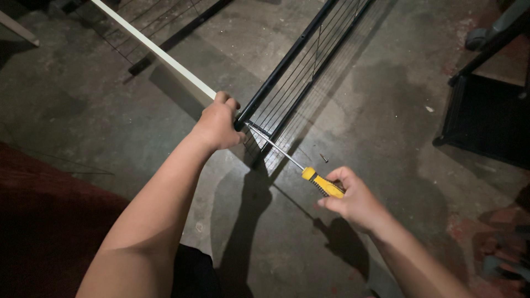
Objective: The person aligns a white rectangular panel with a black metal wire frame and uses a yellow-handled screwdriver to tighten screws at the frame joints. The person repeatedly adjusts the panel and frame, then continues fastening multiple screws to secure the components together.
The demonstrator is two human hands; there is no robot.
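Note:
My left hand (218,124) grips the near end of a long white bar (154,49) that runs up to the top left. It meets the corner of a black wire-mesh panel (298,72) standing on the concrete floor. My right hand (353,201) holds a screwdriver with a yellow and black handle (323,185). Its thin metal shaft (276,148) points up and left, with the tip at the panel corner beside my left hand. A small loose screw (324,158) lies on the floor just above the handle.
A second black wire panel (165,30) lies flat at the top left under the white bar. A black frame on feet (486,110) stands at the right. A dark red surface (44,221) fills the lower left. Stained concrete floor (386,99) is all around.

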